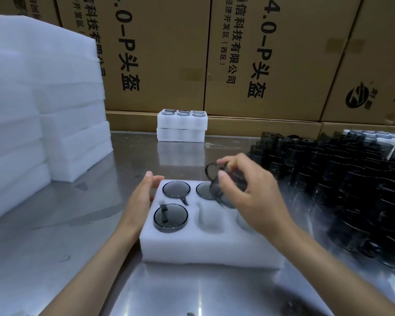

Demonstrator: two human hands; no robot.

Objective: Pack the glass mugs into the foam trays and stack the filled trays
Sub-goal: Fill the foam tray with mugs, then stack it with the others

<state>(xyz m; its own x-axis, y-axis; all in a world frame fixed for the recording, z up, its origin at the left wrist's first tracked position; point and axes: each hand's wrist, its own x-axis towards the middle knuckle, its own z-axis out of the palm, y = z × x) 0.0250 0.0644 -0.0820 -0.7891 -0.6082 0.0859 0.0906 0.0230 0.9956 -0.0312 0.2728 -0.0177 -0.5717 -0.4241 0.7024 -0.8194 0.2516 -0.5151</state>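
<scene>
Seemingly smooth, brittle and slippery, the smoked glass mug [226, 185] sits pinched by its body in the right hand [253, 192] while the flat-fingered left hand [139, 197] steadies the soft foam tray [205, 247]

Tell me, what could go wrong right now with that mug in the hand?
The right hand holds the mug tilted over the tray, just above a seated mug; glass might knock glass. The grip is fingertips only, so it could slip. The loose mugs crowd the right forearm.
</scene>
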